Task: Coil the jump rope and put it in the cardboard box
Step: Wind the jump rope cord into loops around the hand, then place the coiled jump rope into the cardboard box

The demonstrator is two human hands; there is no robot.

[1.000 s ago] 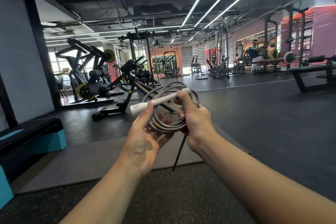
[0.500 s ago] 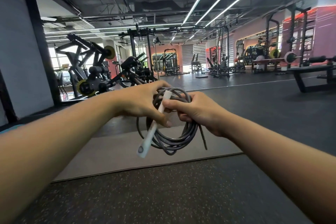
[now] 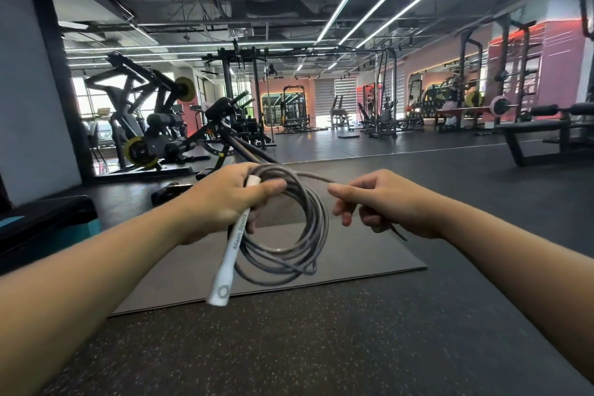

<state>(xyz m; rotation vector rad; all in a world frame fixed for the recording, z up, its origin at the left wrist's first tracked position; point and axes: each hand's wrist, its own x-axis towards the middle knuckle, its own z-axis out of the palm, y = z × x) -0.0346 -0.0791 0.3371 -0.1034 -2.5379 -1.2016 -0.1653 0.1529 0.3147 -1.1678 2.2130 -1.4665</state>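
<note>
Jump rope [image 3: 289, 235], grey cord gathered into a loose coil of several loops, hangs in the air in front of the person, above a dark grey mat [image 3: 369, 254] that lies flat on the speckled black floor [image 3: 289, 347]. The left hand [image 3: 225, 199] is closed around the top of the coil, its grip tight on the gathered loops together with a white handle [image 3: 229, 254]. The handle points down and slightly left from that fist, crossing in front of the left side of the coil; printed lettering runs along it and a ring mark sits near its lower end.

From the top of the coil one strand of cord runs rightward to the right hand [image 3: 385, 202], just right of the coil. Its thumb and forefinger pinch the strand, and the other fingers curl loosely. A short, dark, thin length sticks out down and to the right from under this hand; whether it is cord or a second handle cannot be told.

Both forearms are bare and reach in from the lower corners of the view.

Beyond the coil, the room is a gym. A black weight machine [image 3: 148, 125] with yellow discs stands behind and left of the coil. A low black and teal step platform [image 3: 48, 225] sits at the far left. Racks and a bench [image 3: 546, 135] stand behind and to the right, under long strip lights on a dark ceiling.
</note>
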